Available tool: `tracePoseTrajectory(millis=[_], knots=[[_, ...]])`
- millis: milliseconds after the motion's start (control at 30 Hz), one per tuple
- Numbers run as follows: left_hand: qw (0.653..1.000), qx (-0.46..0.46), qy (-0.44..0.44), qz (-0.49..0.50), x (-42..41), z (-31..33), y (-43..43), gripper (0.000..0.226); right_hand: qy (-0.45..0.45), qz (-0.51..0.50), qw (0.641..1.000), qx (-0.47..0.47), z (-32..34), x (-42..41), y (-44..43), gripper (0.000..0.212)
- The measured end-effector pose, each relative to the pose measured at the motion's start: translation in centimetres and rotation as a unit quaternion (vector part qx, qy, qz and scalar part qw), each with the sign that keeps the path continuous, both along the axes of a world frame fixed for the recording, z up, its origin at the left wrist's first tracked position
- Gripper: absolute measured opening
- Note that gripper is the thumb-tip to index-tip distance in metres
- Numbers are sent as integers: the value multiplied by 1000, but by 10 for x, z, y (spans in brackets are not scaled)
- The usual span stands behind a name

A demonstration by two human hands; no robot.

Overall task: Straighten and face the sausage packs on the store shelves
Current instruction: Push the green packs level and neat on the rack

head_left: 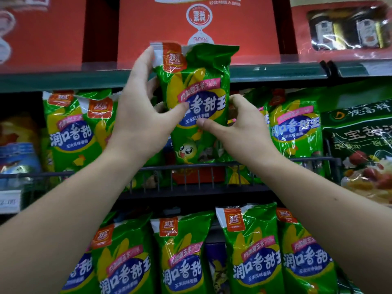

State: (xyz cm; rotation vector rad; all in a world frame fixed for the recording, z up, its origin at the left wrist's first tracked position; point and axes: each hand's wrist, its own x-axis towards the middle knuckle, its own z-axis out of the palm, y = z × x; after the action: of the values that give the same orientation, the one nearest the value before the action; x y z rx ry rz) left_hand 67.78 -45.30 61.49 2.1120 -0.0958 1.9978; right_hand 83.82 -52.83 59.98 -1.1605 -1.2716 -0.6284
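While both hands gripped it at frame centre, the sausage pack (197, 102) stood upright, left hand (140, 115) closed high on its edge, right hand (239, 128) pinching lower, above the wire rail (212, 166).

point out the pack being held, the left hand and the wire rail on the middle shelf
held sausage pack (197, 85), head view, on its yellow corn print
left hand (140, 122), head view, on the back of the hand
wire rail (307, 159), head view, on the top bar right of the hands
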Motion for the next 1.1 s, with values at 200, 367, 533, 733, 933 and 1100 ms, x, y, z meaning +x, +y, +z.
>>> tracePoseTrajectory(millis=[200, 367, 533, 733, 933, 1100], knots=[[963, 102, 57, 241, 18, -15, 12, 102, 26, -40, 998, -39, 1, 8, 12, 50], [927, 145, 74, 339, 24, -19, 19, 94, 20, -58, 995, -77, -2, 11, 19, 63], [888, 161, 110, 417, 27, -27, 21, 92, -19, -134, 984, -112, -9, 11, 19, 54], [837, 182, 149, 494, 26, -30, 22, 91, -43, -179, 982, -50, -15, 8, 19, 60], [806, 208, 177, 525, 28, -33, 25, 86, -139, -357, 922, 65, -26, 11, 27, 83], [798, 201, 213, 526, 36, -29, 28, 79, -182, -326, 926, 50, -21, 23, 31, 81]])
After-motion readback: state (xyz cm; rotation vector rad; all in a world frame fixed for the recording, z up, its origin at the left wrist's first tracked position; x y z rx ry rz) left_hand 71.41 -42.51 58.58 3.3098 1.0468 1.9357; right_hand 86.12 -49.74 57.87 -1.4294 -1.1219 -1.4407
